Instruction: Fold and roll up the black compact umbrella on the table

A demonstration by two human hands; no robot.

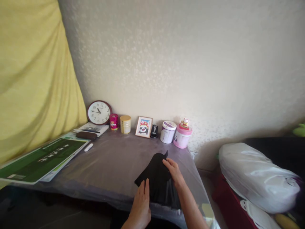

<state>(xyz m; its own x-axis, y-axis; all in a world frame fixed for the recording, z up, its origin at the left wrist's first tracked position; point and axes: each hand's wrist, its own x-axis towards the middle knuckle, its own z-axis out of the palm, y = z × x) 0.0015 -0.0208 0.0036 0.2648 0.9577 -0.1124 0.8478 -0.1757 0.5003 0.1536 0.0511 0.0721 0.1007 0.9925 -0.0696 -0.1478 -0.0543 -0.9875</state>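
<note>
A piece of black cloth (158, 173) lies at the front right of the table, reaching down over its front edge. It has a rounded top and a small peak sticking up at the upper right; what kind of item it is I cannot tell. My right hand (174, 171) has its thumb and fingers closed on the upper right edge, beside that peak. At the lower left side of the cloth, my left hand (140, 202) rests with fingers stretched out, touching it rather than gripping it.
Along the wall on the table (107, 162) stand a clock (99, 112), a pink can (114, 122), a yellow-lidded can (125, 124), a framed panda picture (144, 127) and two tubs (168, 132). Green-covered sheets (45, 159) lie left. Right of the table sits a white plastic bag (257, 178).
</note>
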